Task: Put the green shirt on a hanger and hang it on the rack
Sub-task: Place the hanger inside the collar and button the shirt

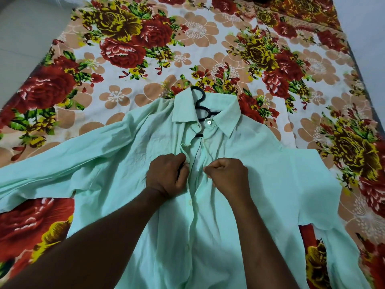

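The pale green shirt [129, 155] lies front-up on the bed with its sleeves spread left and right. A black hanger [199, 96] is inside it; its hook sticks out of the collar and a short piece shows through the open neck. My left hand [166, 176] pinches the left edge of the button placket at chest height. My right hand [228, 174] is closed on the right edge, a few centimetres away. The top of the placket is open between the collar and my hands. No rack is in view.
A flowered bedsheet [125, 65] in red, yellow and peach covers the bed under the shirt. A grey floor or wall strip [23, 38] shows past the bed's left edge, and another runs along the right edge.
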